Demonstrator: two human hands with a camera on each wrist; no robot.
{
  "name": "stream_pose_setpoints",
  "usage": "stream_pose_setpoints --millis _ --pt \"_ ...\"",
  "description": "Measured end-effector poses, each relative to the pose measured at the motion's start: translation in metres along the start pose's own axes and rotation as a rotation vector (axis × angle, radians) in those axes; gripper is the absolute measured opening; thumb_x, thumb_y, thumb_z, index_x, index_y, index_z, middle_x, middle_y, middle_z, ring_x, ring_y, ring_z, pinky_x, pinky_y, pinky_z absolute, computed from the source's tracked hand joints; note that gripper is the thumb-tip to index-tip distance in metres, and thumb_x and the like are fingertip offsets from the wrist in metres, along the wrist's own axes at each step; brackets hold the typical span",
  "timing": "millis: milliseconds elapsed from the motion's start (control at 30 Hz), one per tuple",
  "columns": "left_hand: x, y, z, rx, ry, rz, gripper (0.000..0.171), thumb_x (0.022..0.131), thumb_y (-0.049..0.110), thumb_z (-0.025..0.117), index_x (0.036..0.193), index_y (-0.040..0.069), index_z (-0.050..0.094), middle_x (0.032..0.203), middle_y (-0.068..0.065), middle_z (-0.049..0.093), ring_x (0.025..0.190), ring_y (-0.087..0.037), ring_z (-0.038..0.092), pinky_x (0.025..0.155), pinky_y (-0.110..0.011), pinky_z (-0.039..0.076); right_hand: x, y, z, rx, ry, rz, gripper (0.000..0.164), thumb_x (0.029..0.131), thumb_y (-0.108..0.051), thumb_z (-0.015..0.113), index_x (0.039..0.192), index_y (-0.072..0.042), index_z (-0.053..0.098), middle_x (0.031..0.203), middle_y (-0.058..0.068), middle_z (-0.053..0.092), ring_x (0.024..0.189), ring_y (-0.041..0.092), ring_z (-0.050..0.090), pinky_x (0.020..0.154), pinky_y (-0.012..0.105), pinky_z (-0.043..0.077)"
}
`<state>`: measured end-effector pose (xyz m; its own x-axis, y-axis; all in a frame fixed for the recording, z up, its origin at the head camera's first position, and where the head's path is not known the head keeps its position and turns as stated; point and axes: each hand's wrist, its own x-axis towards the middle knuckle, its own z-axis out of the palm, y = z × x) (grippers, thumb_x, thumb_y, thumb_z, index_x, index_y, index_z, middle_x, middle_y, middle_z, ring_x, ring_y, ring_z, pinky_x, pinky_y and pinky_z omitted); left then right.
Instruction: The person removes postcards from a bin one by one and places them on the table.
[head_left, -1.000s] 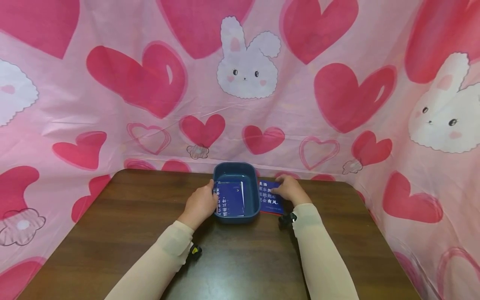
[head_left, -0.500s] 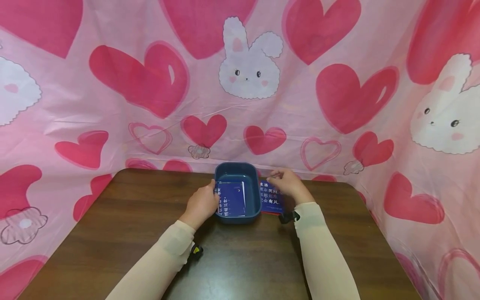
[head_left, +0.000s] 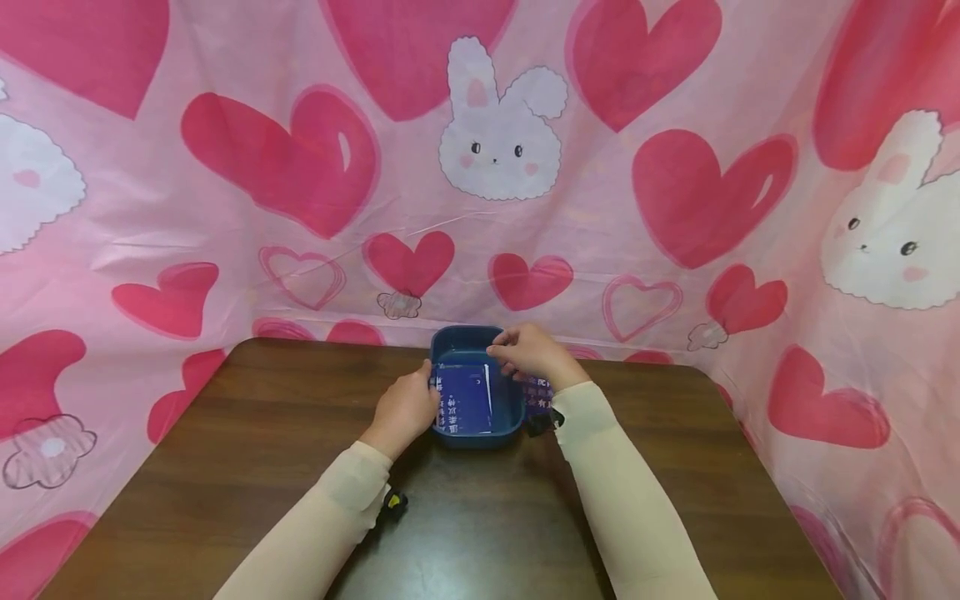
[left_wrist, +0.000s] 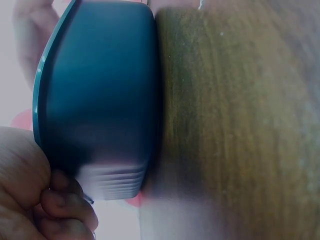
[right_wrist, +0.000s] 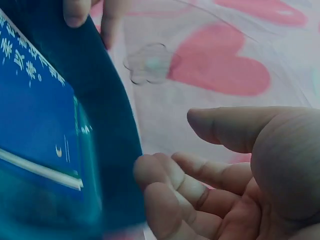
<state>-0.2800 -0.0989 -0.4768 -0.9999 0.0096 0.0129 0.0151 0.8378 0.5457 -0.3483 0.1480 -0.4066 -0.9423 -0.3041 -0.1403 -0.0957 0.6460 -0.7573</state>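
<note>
A dark blue plastic bin (head_left: 459,442) stands on the table with a blue booklet (head_left: 468,400) lying in it, printed with white characters and a small moon. My left hand (head_left: 405,408) grips the bin's left rim, its thumb over the edge and fingers curled against the outer wall. Above the right rim hangs my right hand (head_left: 536,354), thumb apart from loosely bent fingers (right_wrist: 215,195), nothing between them. A second blue printed booklet (head_left: 537,398) lies on the table just right of the bin, partly hidden by the right hand and wrist.
The brown wooden table (head_left: 480,517) extends around the bin. Behind its far edge hangs a pink cloth (head_left: 405,200) with hearts and rabbits, which also closes in both sides. Wrist cameras sit under both sleeves.
My right hand has come off the right-hand booklet and moved left, up to the bin's right rim. My left hand and the bin have stayed in place.
</note>
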Motion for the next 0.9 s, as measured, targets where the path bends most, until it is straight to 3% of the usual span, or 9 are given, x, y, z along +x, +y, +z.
stream_pose_setpoints --millis 133,233,367,533,767,900 --pt "0.001 -0.001 -0.001 0.003 0.004 0.005 0.065 0.113 0.022 0.061 0.173 0.002 0.045 0.141 -0.027 0.077 0.078 -0.031 0.068 0.07 -0.047 0.062 0.016 -0.022 0.013 -0.084 -0.056 0.024 0.041 0.106 -0.037 0.08 0.132 -0.006 0.08 0.116 0.02 0.084 0.097 0.035 0.084 0.078 0.038 0.07" --pt "0.002 -0.001 -0.001 0.002 -0.001 0.012 0.065 0.113 0.022 0.061 0.172 0.001 0.045 0.144 -0.027 0.075 0.081 -0.032 0.07 0.077 -0.052 0.066 0.028 -0.032 0.024 -0.128 -0.079 0.059 0.039 0.105 -0.035 0.081 0.126 -0.002 0.081 0.107 0.018 0.083 0.096 0.035 0.084 0.078 0.04 0.071" --pt "0.002 -0.001 0.0 -0.002 -0.019 0.004 0.065 0.113 0.022 0.062 0.173 0.002 0.044 0.148 -0.027 0.074 0.087 -0.033 0.073 0.087 -0.057 0.068 0.039 -0.035 0.038 -0.235 -0.086 0.094 0.035 0.101 -0.03 0.086 0.109 0.003 0.081 0.086 0.015 0.08 0.078 0.028 0.082 0.071 0.039 0.07" --pt "0.001 -0.001 0.0 0.002 -0.013 -0.002 0.065 0.114 0.023 0.061 0.173 0.002 0.044 0.153 -0.026 0.071 0.096 -0.036 0.076 0.094 -0.061 0.067 0.044 -0.031 0.052 -0.446 -0.048 0.116 0.036 0.097 -0.037 0.091 0.094 -0.002 0.08 0.069 0.009 0.075 0.056 0.02 0.071 0.057 0.032 0.062" --pt "0.0 0.0 0.0 0.015 0.009 0.013 0.064 0.113 0.023 0.061 0.172 0.003 0.046 0.152 -0.026 0.072 0.108 -0.042 0.08 0.096 -0.065 0.065 0.046 -0.024 0.065 -0.522 -0.059 0.179 0.069 0.09 -0.049 0.095 0.132 0.002 0.075 0.084 0.011 0.078 0.061 0.023 0.078 0.068 0.038 0.068" --pt "0.0 0.001 0.0 0.015 0.012 0.012 0.064 0.113 0.023 0.061 0.172 0.003 0.047 0.15 -0.027 0.072 0.108 -0.043 0.08 0.095 -0.065 0.065 0.048 -0.02 0.069 -0.521 -0.052 0.177 0.073 0.087 -0.046 0.098 0.137 0.0 0.075 0.093 0.012 0.079 0.065 0.025 0.078 0.072 0.04 0.069"
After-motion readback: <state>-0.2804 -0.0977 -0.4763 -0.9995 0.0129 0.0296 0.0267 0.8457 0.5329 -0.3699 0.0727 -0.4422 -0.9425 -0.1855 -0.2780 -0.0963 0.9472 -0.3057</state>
